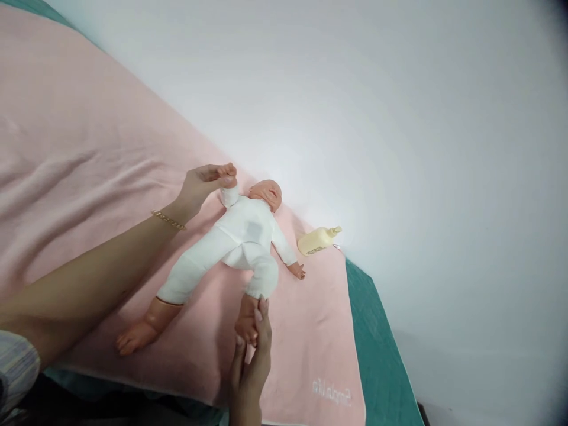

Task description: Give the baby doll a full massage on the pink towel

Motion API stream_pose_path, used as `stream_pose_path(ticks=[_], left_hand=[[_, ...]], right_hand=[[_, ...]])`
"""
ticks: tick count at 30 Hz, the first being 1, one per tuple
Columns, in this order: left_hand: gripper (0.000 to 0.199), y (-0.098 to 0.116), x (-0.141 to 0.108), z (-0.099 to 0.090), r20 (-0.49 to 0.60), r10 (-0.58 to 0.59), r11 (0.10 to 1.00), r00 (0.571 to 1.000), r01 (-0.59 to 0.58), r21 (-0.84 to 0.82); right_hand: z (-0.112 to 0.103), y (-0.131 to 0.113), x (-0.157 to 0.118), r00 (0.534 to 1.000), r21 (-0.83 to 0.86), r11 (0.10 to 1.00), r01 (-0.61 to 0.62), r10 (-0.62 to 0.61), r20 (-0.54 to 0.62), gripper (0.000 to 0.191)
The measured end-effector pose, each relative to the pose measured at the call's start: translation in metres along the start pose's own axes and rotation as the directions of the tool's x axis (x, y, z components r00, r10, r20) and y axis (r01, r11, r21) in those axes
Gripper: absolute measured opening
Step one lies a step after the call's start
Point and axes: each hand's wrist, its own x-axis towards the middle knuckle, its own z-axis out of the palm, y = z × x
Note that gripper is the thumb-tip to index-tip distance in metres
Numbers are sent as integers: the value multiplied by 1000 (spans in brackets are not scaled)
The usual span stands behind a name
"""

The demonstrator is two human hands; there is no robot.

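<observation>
A baby doll (231, 231) with a soft white body lies on its back on a pink towel (310, 331). My left hand (197, 186) is closed on one of the doll's hands (228, 173) and holds that arm raised beside its head. Lower down, my right hand (255, 370) grips one of the doll's feet (246, 316), thumb and fingers on either side, with that leg bent. The doll's other leg stretches toward the lower left, its bare foot (139, 334) free. Its other arm rests out on the towel, palm near the bottle.
A pale yellow pump bottle (316, 241) lies on its side near the towel's edge, beside the wall. Green fabric (377, 331) shows under the towel at the right. A white wall (399, 148) rises along the far side. The towel has folds at the left.
</observation>
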Motion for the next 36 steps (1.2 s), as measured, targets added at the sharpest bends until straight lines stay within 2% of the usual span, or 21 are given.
stream_pose_path(ticks=[3, 6, 10, 14, 17, 19, 23, 28, 30, 32, 36], left_hand=[[29, -2, -4, 5, 233, 57, 989, 971, -87, 122], [34, -11, -5, 6, 440, 118, 947, 890, -234, 221], [31, -21, -5, 5, 566, 144, 915, 812, -328, 237], [26, -19, -4, 5, 659, 152, 875, 737, -410, 257], [24, -16, -4, 7, 679, 123, 869, 724, -409, 278], [26, -14, -5, 8, 635, 82, 907, 768, -322, 271], [35, -8, -8, 9, 424, 1, 987, 906, -69, 145], [31, -10, -2, 1, 189, -24, 999, 982, 27, -17], [33, -15, 4, -4, 72, -55, 994, 996, 62, -90], [35, -20, 11, -9, -35, -117, 979, 993, 109, -170], [23, -30, 23, -16, -229, -248, 933, 941, 168, -319]], right_hand=[[1, 2, 28, 999, 38, 999, 18, -17, -30, 48], [2, 3, 55, 1000, 69, 998, 6, -5, -20, 49], [6, 1, 81, 1000, 117, 993, -17, 17, 0, 48], [10, -1, 95, 993, 149, 982, -116, 111, 40, 48], [11, -1, 97, 992, 152, 980, -125, 121, 38, 48], [11, -2, 94, 996, 144, 986, -90, 88, 14, 47], [7, -3, 80, 999, 141, 990, -19, 25, -40, 48], [1, -6, 49, 996, 137, 990, -27, 38, -77, 49], [-2, -7, 36, 996, 122, 992, -10, 20, -84, 50], [-5, -7, 24, 997, 96, 995, 15, -9, -70, 47], [-7, -6, 1, 999, 48, 998, 37, -36, -18, 45]])
